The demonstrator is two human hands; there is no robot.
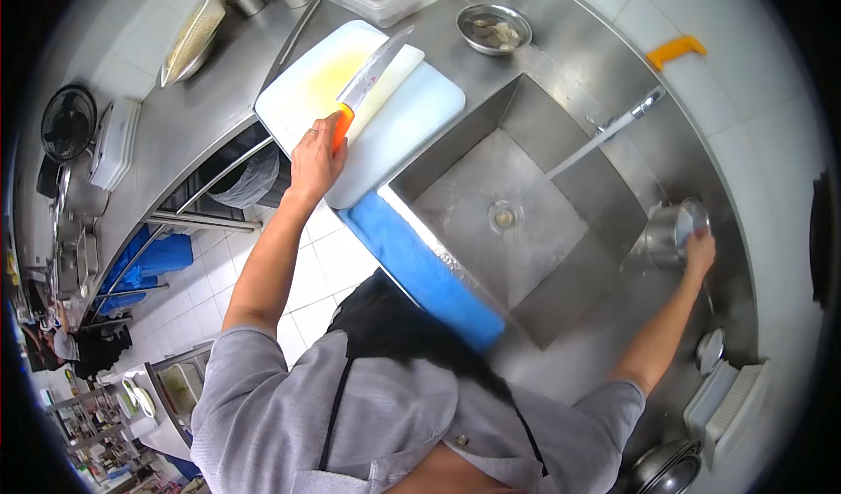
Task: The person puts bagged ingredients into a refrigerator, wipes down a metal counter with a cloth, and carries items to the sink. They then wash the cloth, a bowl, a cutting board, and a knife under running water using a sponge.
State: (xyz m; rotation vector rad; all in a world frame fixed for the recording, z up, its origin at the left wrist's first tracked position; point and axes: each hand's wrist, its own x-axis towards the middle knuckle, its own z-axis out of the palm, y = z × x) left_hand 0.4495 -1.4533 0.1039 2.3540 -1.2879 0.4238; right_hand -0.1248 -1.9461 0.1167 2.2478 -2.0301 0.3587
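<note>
My left hand (317,163) is closed round the orange handle of a kitchen knife (372,69). Its broad blade points away from me over the white cutting board (302,87), which bears a yellow stain. A second whitish board (420,104) lies partly beneath, beside the sink. Far to the right, my right hand (699,250) is at the mouth of a metal pot (663,238) on the counter by the sink. Its fingers are closed at a pale bluish thing in the pot's opening, too unclear to name.
Between my arms lies a steel sink (473,196) with a tap (644,104) over it. A blue cloth (420,271) covers its front edge. Behind the boards stand a metal bowl (493,31) with pieces in it and a plastic tub (385,3). An orange-handled thing (674,52) is at the wall.
</note>
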